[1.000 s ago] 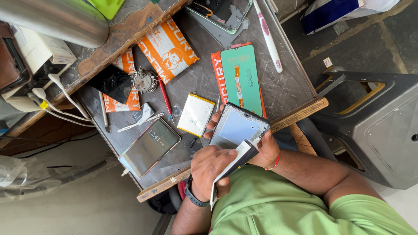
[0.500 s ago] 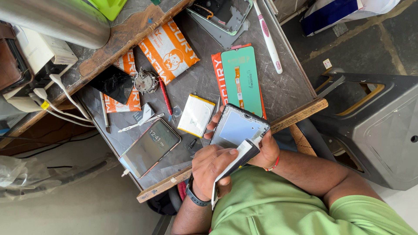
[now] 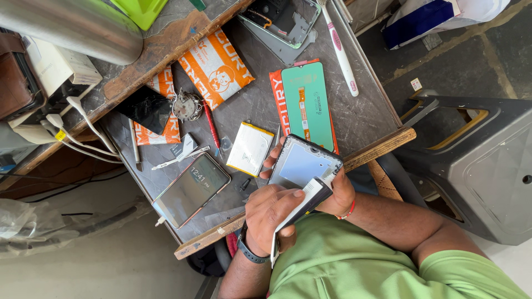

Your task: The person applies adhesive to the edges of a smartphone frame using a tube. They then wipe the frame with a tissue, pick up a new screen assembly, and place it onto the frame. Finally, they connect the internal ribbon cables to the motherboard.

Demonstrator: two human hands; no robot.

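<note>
The phone frame point(image 3: 302, 165) — a dark-rimmed shell with a pale grey inside — sits at the near edge of the surface point(image 3: 366, 119), tilted up toward the person. The right hand point(image 3: 339, 194) curls around its lower right corner, fingers closed on the rim, a red thread band at the wrist. The left hand point(image 3: 270, 213) is loosely closed on a black-and-white flat strip point(image 3: 302, 207) — thumb on top near the strip's upper end, which touches the frame's lower edge. Fingertips show past the frame's left side, just beside the white battery pack point(image 3: 250, 148). A green display panel point(image 3: 308, 104) lies just beyond the frame, on an orange packet. To the left a lit phone point(image 3: 192, 190) rests flat on the surface, well apart from both hands.
</note>
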